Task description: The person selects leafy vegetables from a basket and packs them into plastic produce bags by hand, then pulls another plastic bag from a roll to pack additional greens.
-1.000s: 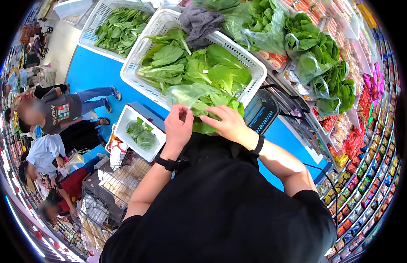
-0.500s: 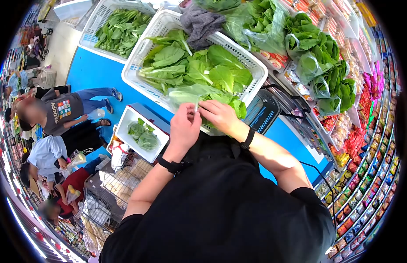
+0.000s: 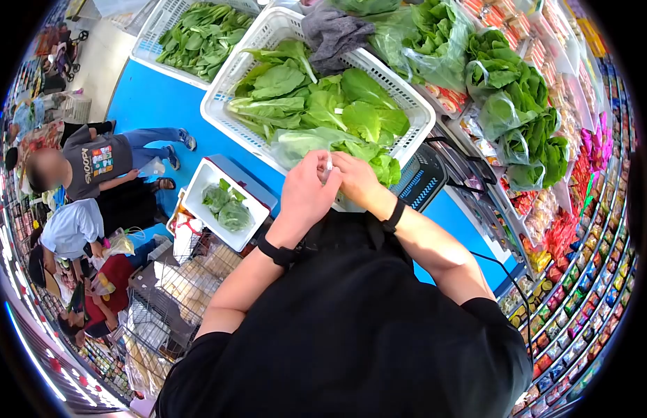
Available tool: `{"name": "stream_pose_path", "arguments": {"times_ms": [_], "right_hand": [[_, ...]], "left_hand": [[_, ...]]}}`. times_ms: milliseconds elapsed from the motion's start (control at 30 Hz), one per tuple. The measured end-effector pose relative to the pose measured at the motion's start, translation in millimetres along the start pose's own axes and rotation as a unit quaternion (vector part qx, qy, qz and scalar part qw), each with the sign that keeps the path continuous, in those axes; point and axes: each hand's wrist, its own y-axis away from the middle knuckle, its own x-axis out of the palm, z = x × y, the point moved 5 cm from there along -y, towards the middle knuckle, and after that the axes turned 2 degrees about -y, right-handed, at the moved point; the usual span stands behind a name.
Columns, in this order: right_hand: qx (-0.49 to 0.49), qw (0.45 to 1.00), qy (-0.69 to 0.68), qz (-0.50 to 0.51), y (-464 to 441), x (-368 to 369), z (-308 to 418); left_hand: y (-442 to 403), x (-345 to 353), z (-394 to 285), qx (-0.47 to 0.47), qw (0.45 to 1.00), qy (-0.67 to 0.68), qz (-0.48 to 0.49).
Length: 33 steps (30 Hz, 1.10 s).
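Edges: basket (image 3: 422,118) – its near rim is just by the hands, blue floor (image 3: 163,104) at its left | Around: cloth (image 3: 334,38) on its far rim, white box (image 3: 238,242) near-left of it | Count: one cloth, one box | Left hand (image 3: 308,187), right hand (image 3: 358,178) – both almost closed, pinching plastic bag (image 3: 302,139) at its near rim.

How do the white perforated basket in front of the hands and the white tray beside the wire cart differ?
The perforated basket looks larger; the tray looks smaller. The basket's walls are full of holes, while the tray's look solid. Broad leafy greens spread across the basket; only a small clump sits mid-tray. Both are white and hold greens.
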Motion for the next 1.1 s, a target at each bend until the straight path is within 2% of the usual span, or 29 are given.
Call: {"name": "stream_pose_path", "arguments": {"times_ms": [67, 200, 300, 367, 400, 433, 500, 567, 633, 800, 833, 900, 1033, 1100], "right_hand": [[-0.011, 0.998, 0.055, 0.01, -2, -9, 2], [-0.019, 0.997, 0.074, 0.008, -12, -41, 30], [0.019, 0.999, 0.018, 0.041, -10, -48, 35], [0.12, 0.989, -0.045, 0.075, -7, -51, 30], [0.12, 0.989, -0.045, 0.076, -4, -51, 28], [0.146, 0.985, -0.052, 0.079, 0, -51, 23], [0.174, 0.98, -0.058, 0.082, 4, -45, 16], [0.163, 0.983, 0.063, 0.064, 2, -40, 12], [0.159, 0.983, 0.07, 0.059, -3, -34, 14], [0.144, 0.98, 0.122, 0.057, -4, -29, 11], [0.135, 0.979, 0.135, 0.069, -5, -30, 12], [0.127, 0.977, 0.15, 0.083, -4, -30, 13], [0.1, 0.981, 0.138, 0.088, -3, -25, 12], [0.096, 0.981, 0.14, 0.092, -3, -23, 13]], "left_hand": [[-4, -10, -1, -0.049, 0.998, -0.003, 0.03], [-5, -20, 29, -0.066, 0.998, 0.004, 0.021], [-9, -30, 57, -0.114, 0.993, -0.003, 0.0], [-15, -33, 71, -0.171, 0.985, -0.029, 0.025], [-18, -34, 65, -0.145, 0.985, -0.085, 0.028], [-20, -32, 67, -0.146, 0.985, -0.083, 0.028], [-23, -21, 71, -0.14, 0.967, -0.184, 0.107], [-23, -15, 74, -0.115, 0.969, -0.183, 0.121], [-22, -8, 76, -0.09, 0.97, -0.182, 0.137], [-21, -11, 61, -0.019, 0.98, -0.197, 0.025], [-22, -11, 62, -0.019, 0.98, -0.195, 0.025], [-23, -4, 67, -0.025, 0.976, -0.198, 0.087], [-24, 0, 75, -0.018, 0.977, -0.197, 0.076], [-25, -2, 79, -0.02, 0.987, -0.152, 0.036]]}}
